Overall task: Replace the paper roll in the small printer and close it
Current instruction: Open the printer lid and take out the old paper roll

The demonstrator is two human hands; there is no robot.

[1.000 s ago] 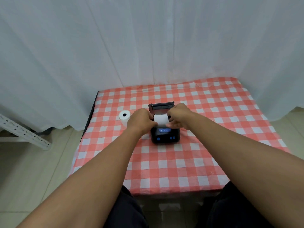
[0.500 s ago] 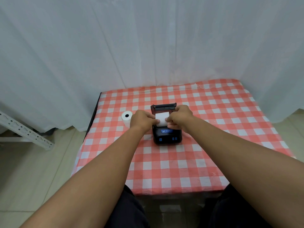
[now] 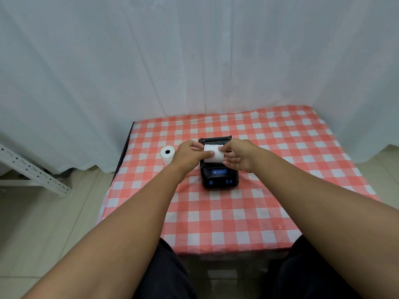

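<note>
Paper roll (image 3: 213, 156) lies crosswise over the open printer (image 3: 219, 176) bay, mid-table. Left hand (image 3: 190, 155) and right hand (image 3: 237, 157) clamp its opposite ends; long axis left-right. Spare roll (image 3: 167, 154) stands upright near the table's left edge.

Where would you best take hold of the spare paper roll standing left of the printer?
Probably pinch the spare paper roll across its curved sides, coming from above. It stands on end, core hole up, apart from the printer and just beyond the left hand.
</note>
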